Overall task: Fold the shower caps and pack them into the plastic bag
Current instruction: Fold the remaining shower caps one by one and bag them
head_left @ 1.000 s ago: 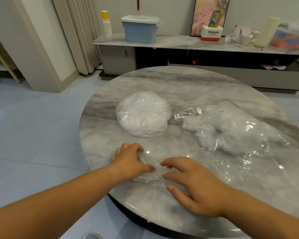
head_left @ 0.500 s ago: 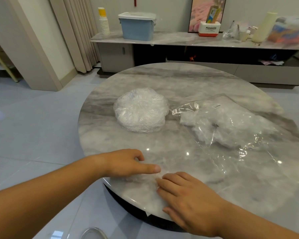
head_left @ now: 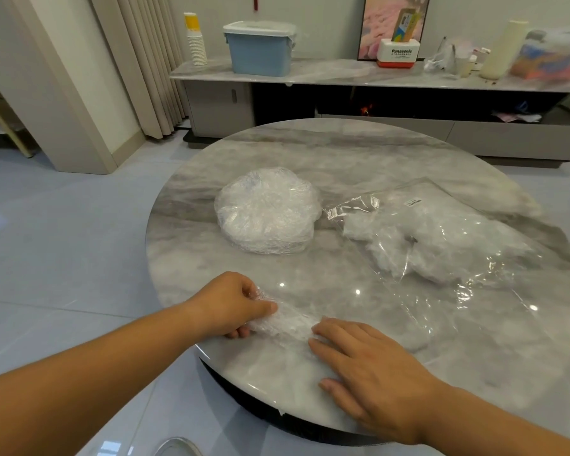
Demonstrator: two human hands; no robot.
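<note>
Shower cap (head_left: 287, 322), rolled narrow, lies at six o'clock on the tabletop (head_left: 343, 153). Left grip (head_left: 224, 307) pinches its nine o'clock end; right grip (head_left: 375, 373), fingers straight, presses its three o'clock end flat.

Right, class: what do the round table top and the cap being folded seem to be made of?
Table top: polished grey-veined marble or a marble-look slab, glossy with light glints. Shower cap: thin, clear crinkled plastic film, table showing through.
</note>
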